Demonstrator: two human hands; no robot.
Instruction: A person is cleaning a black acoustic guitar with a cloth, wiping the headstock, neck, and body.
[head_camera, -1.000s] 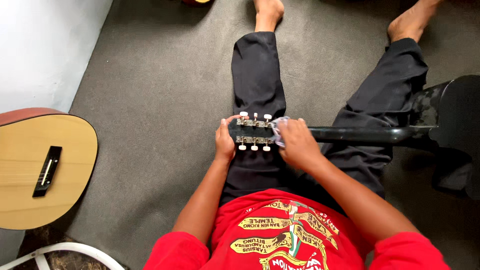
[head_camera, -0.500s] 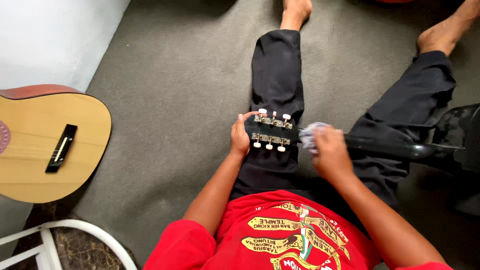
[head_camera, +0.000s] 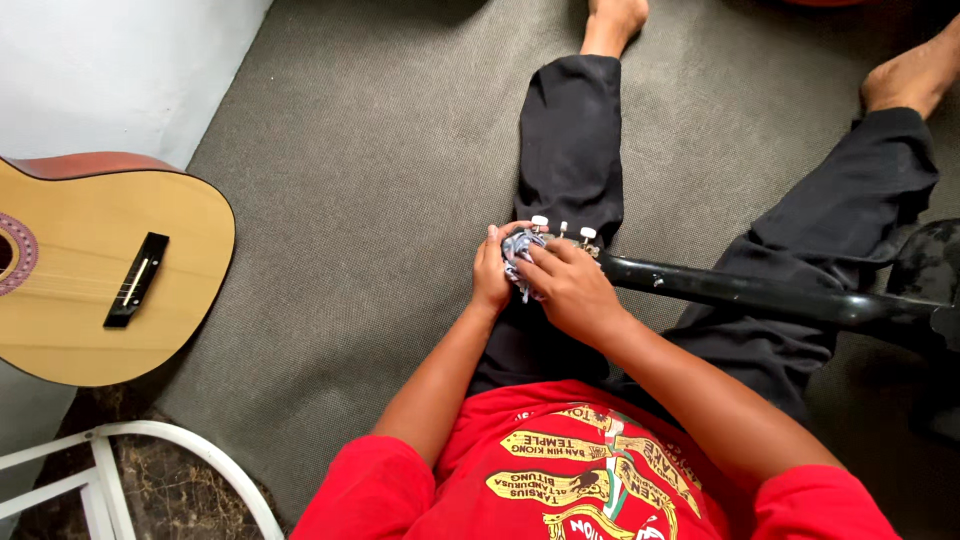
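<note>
At the centre of the frame, I am seeing the left hand (head_camera: 491, 275) gripping the headstock (head_camera: 560, 238) of a black guitar (head_camera: 770, 293) that is lying across the lap. The right hand (head_camera: 566, 285) is pressing a small grey cloth (head_camera: 520, 250) against that headstock, fingers closed on it. A tan acoustic guitar (head_camera: 95, 270) is lying on the grey carpet (head_camera: 380, 150) at the left edge.
</note>
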